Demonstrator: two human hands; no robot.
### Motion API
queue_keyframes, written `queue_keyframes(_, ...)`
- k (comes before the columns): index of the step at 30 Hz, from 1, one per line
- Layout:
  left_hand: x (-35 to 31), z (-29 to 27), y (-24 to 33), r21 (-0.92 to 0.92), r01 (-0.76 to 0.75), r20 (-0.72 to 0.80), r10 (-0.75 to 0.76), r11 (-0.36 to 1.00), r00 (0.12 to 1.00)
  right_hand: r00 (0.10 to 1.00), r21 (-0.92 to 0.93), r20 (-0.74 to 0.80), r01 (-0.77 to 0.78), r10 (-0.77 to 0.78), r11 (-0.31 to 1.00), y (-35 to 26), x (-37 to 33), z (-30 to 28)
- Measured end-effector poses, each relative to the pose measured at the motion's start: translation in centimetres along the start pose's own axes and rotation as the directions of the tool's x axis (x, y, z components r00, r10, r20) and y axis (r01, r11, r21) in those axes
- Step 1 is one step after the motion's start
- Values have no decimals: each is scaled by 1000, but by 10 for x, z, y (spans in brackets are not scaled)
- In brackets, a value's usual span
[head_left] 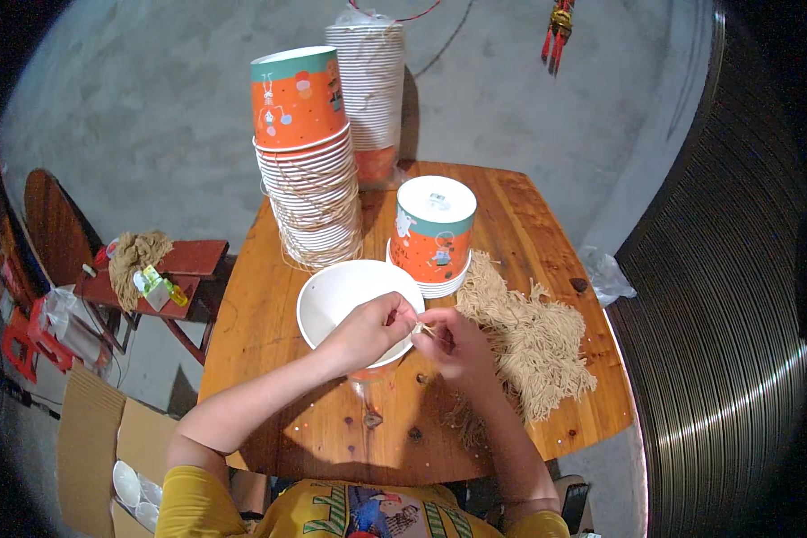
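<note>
A paper bucket [327, 296], white inside, stands upright on the wooden table in front of me. At its right rim my left hand [375, 328] and my right hand [462, 351] meet, fingertips pinched together. Between them shows a short bit of tan string [427, 330]; the rest of it is hidden by my fingers. A heap of tan strings [542, 350] lies just right of my right hand. Behind the bucket is an upside-down orange and green paper bucket [432, 247], nested over several others.
A tall stack of nested buckets [309, 202] with strings hanging round it stands at the table's back left. Behind it rises a plastic-wrapped stack [368, 85]. Left of the wooden table [269, 386] are a red bench [208, 257] and an open cardboard box [90, 421].
</note>
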State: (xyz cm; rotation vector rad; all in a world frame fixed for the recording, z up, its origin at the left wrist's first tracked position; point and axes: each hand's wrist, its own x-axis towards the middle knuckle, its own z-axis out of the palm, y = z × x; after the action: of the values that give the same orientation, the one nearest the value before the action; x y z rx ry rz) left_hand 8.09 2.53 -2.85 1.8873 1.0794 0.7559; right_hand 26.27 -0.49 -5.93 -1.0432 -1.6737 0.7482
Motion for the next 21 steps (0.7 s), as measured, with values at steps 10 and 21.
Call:
queue_keyframes(10, -5, 8, 5, 185, -102, -89, 120, 978, 989, 992, -210, -94, 65, -86, 976, -4, -7, 6)
queue_keyframes(21, -26, -16, 22, 353, -59, 206, -16, 934, 978, 994, -343, 84, 101, -77, 934, -10, -15, -36)
